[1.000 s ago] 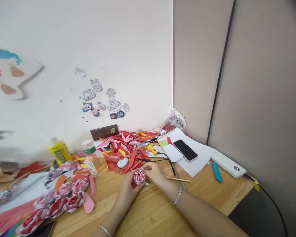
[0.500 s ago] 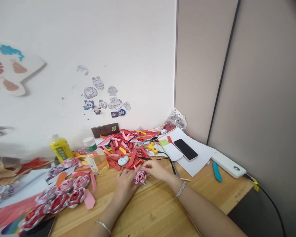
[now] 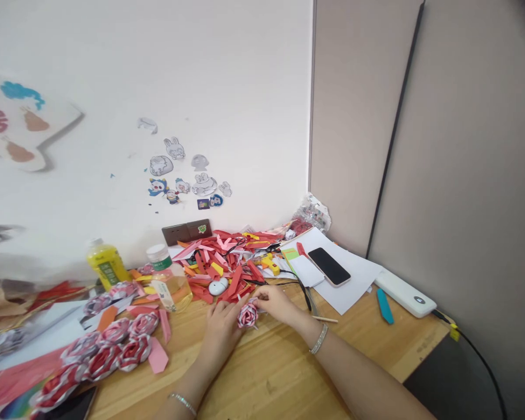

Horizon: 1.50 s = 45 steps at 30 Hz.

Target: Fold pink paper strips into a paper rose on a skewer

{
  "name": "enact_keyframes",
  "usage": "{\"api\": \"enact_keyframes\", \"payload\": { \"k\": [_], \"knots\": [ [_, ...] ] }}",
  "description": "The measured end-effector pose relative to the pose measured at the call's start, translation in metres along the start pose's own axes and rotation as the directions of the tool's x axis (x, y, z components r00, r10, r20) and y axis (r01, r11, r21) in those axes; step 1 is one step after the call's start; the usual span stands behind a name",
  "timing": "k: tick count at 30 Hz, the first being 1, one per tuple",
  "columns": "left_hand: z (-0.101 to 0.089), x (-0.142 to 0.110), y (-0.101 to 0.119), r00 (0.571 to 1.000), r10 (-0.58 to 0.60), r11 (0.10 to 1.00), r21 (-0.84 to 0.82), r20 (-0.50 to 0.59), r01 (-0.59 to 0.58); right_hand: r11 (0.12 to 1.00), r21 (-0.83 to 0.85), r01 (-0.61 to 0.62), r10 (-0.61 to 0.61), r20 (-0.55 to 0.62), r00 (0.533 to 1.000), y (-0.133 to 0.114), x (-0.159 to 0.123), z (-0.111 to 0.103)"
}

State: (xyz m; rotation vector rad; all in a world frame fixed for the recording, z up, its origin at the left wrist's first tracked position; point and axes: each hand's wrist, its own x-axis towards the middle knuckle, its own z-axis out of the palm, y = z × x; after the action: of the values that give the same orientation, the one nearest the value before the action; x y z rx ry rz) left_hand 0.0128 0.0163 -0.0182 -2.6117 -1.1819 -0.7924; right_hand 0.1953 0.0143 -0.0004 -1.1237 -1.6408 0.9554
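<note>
A pink-and-white folded paper rose [image 3: 247, 315] is held between my two hands, just above the wooden tabletop [image 3: 271, 373]. My left hand [image 3: 222, 322] grips it from the left, its fingers against the far side of the petals. On the right, my right hand [image 3: 273, 301] is closed, with thumb and index finger pinching the rose's upper right edge. The rose's underside and part of its far rim are hidden. More finished paper roses [image 3: 102, 359], red, pink and white, lie in a cluster to the left.
Behind my hands spreads a heap of red and pink paper strips [image 3: 234, 262] with a yellow glue gun [image 3: 270, 265] and a white earbud case [image 3: 218, 286]. Two bottles, one yellow [image 3: 108, 265] and one clear [image 3: 170, 280], stand left. A phone [image 3: 329, 265] and white power bank [image 3: 405, 291] lie right.
Hardly anything differs. Both hands stay on the rose, and the view has shifted very slightly.
</note>
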Motion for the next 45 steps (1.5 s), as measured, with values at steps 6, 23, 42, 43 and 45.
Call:
{"api": "enact_keyframes", "payload": {
  "k": [6,23,42,43,45],
  "knots": [
    [-0.001,0.0,0.003,1.0,0.01,1.0,-0.022,0.011,-0.01,0.998,-0.051,0.033,-0.034,-0.014,0.999,0.004,0.0,0.002],
    [0.005,-0.003,0.0,0.992,-0.12,0.992,0.032,-0.048,0.121,0.948,-0.243,0.206,-0.205,0.03,0.978,-0.02,-0.013,0.01],
    [-0.001,-0.001,0.006,0.966,-0.249,0.968,-0.054,-0.067,0.246,0.972,-0.125,0.198,-0.202,-0.021,0.979,-0.011,-0.011,0.011],
    [-0.002,0.0,0.007,0.967,-0.247,0.968,-0.057,-0.068,0.243,0.975,-0.109,0.194,-0.198,-0.027,0.98,-0.01,-0.011,0.011],
    [-0.002,-0.001,0.008,0.968,-0.242,0.969,-0.065,-0.068,0.238,0.978,-0.088,0.19,-0.193,-0.032,0.981,-0.011,-0.011,0.011]
  ]
}}
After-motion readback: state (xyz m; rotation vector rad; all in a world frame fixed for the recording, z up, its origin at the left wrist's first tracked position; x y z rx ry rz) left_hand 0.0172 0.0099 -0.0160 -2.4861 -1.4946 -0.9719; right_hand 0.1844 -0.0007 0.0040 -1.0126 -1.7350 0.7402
